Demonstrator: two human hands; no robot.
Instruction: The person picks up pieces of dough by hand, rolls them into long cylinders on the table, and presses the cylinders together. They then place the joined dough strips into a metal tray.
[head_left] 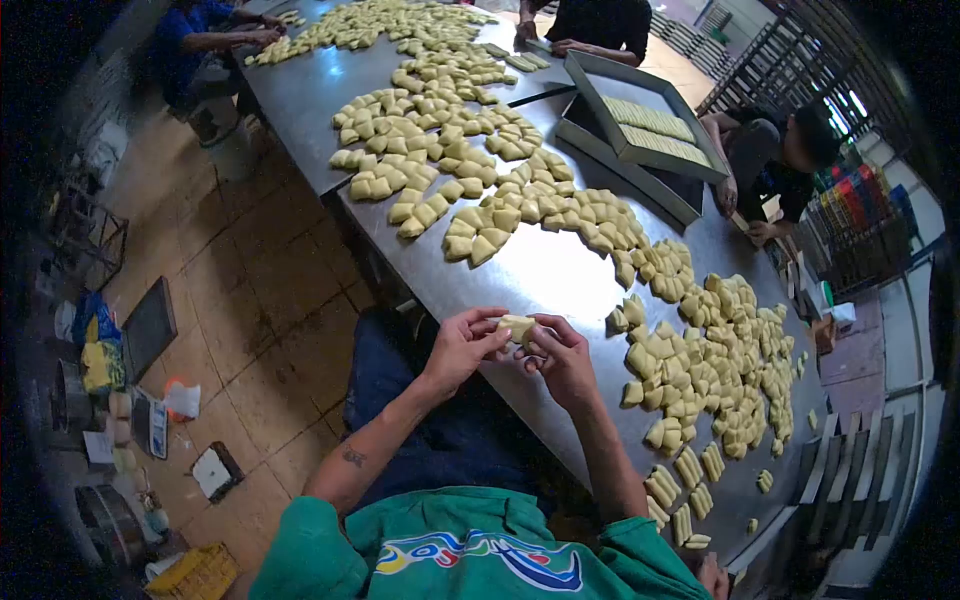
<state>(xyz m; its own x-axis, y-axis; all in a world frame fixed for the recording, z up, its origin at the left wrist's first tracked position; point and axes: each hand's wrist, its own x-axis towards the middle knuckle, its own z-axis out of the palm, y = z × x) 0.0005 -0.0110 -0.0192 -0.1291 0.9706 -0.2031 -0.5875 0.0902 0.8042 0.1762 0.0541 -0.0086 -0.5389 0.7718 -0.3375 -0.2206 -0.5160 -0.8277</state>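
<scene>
**Kid:** Fingers are doing all the work, right? What are they holding?

**Helper:** Yes. The left hand [462, 345] and the right hand [562, 358] both pinch one small dough piece [517, 327]. The fingertips are pressed together on it from each side. It sits up in the air between the two hands, just over the near edge of the metal table [545, 275].

**Kid:** How do you do that bit well?

**Helper:** I think you squeeze softly. Dough is squishy, so a hard pinch could squash it flat. Both hands should push the same, so the shape comes out even.

**Kid:** What is next to the hands?

**Helper:** Just to the right lies a big pile of folded dough pieces [705, 365]. Near the bottom is a short row of longer pieces [685, 485]. A good piece should look like those ones.

**Kid:** And farther away?

**Helper:** More heaps of dough [440, 150] run up the table. Beyond them are metal trays [640, 120] with flat strips laid inside. Other people sit around the far end and the right side. One person's hand [727, 195] is by the trays.

**Kid:** Can you see the fold in the piece?

**Helper:** No, it is too small to tell.
</scene>
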